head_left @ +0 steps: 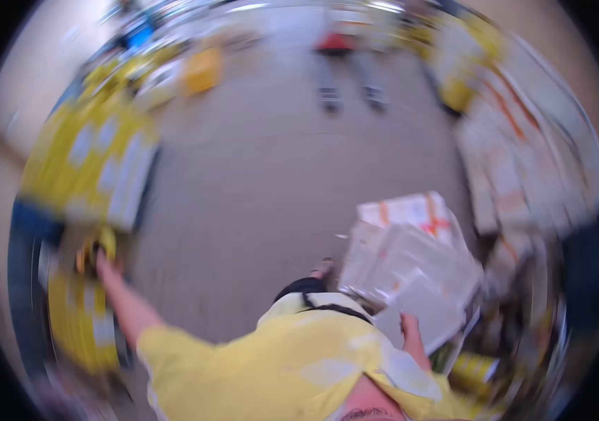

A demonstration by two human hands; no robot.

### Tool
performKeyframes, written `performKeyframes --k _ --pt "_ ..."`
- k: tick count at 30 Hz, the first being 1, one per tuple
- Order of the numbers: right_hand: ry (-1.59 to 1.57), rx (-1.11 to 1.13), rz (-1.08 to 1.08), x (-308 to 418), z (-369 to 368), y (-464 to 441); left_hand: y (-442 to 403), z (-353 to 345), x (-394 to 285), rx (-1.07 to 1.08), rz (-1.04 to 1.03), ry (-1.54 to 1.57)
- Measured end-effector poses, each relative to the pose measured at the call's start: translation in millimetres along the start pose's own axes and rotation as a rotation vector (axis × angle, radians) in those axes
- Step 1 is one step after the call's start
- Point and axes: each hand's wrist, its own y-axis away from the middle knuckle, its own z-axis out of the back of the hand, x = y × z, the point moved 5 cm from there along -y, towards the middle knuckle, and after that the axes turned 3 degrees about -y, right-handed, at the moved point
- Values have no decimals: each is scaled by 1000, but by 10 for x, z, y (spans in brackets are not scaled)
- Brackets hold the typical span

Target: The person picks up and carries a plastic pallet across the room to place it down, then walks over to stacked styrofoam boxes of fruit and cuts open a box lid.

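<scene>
My left hand (103, 263) reaches far out to the left, its fingers closed around a yellow-and-black object (106, 243) with a rounded outline. Motion blur hides what kind of object it is. It is beside a stack of yellow packages (82, 316). My right hand (409, 328) is low in front of my body on the right, fingers curled, over a pale flat sheet (429, 309). Whether it grips the sheet's edge or something small cannot be made out. Beneath the sheet lies a pile of white packages with orange stripes (403, 210).
More yellow packages (92, 161) are stacked on the left. White sacks (510, 161) are piled on the right. A person (345, 63) stands at the far side of the grey floor (278, 154). An orange-yellow container (201, 70) is at the back left.
</scene>
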Motion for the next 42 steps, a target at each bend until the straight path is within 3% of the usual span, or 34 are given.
performKeyframes --k 1,2,3,4,5,6,8,9,10,11,13,15,18,22,24,26,28,29,30,31,33,34,35,36,38,40,42 --pt "32 -20 -14 -127 30 18 -90 -129 334 14 -3 -78" --pt "289 -21 85 -500 -27 -275 740 -736 429 119 -150 -60" --pt "115 -12 -167 -499 51 43 479 -751 845 74 66 -329" --pt "17 -39 -129 -513 74 185 524 -921 1278 169 180 -384" --pt "-36 -73 -99 -608 107 266 524 -1089 1693 218 425 -614" --pt "-92 -113 -163 -583 180 515 403 -1279 2226 573 633 -679" --pt "-148 -210 -71 -884 170 635 927 -1860 2846 617 732 -965" --pt "-183 -231 -102 -984 154 798 1260 -2265 3081 678 655 -1262" --pt "-132 -281 -132 -1031 217 968 1408 -2563 3437 888 686 -1403" --pt "-78 -334 -161 -1090 277 1112 1657 -2924 3687 1049 604 -1419" --pt "-142 -399 -255 -1360 255 1413 2277 -3665 3977 1175 177 -1701" --pt "-169 -436 -406 -1631 195 1755 2842 -4306 4264 1584 -392 -1846" --pt "-341 -475 -531 -1925 40 2394 3927 -4789 3993 1610 -652 -1897" --pt "-356 -587 -741 -2709 -616 2874 4534 -4980 4048 1708 -805 -1930" --pt "-423 -568 -765 -2818 -955 3159 4406 -4944 4280 1708 -850 -2057" --pt "-457 -563 -789 -3540 -1706 2994 4216 -4856 4384 1734 -830 -2218" --pt "14 -469 -570 -3894 -2300 2782 3816 -4721 4502 1752 -814 -2297" --pt "8 -480 -576 -3603 -2162 3144 3676 -4615 4518 1894 -784 -2276" --pt "-663 -392 -939 -3203 -2113 3306 3460 -4485 4448 2026 -747 -2260" --pt "-670 -397 -936 -3021 -2055 3366 3329 -4362 4367 2353 -1192 -2039" --pt "-741 -320 -938 -2822 -1977 3256 3075 -4099 4029 2348 -962 -1738" --pt "-745 -320 -926 -2787 -1920 3147 3153 -3939 3687 2420 -1117 -1355" --pt "-697 -325 -844 -2725 -1807 3012 2958 -3833 3655 2330 -1252 -1145" --pt "-648 -326 -763 -2661 -1714 2875 2845 -3776 3646 2296 -1061 -1468" --pt "-329 -488 -428 -2540 -1385 2492 2818 -3757 3653 2245 -1038 -1526" --pt "-228 -523 -375 -2284 -993 2222 2755 -3746 3688 2170 -961 -1628" --pt "-432 -475 -583 -2112 -679 1929 2688 -3741 3715 2083 -879 -1719"
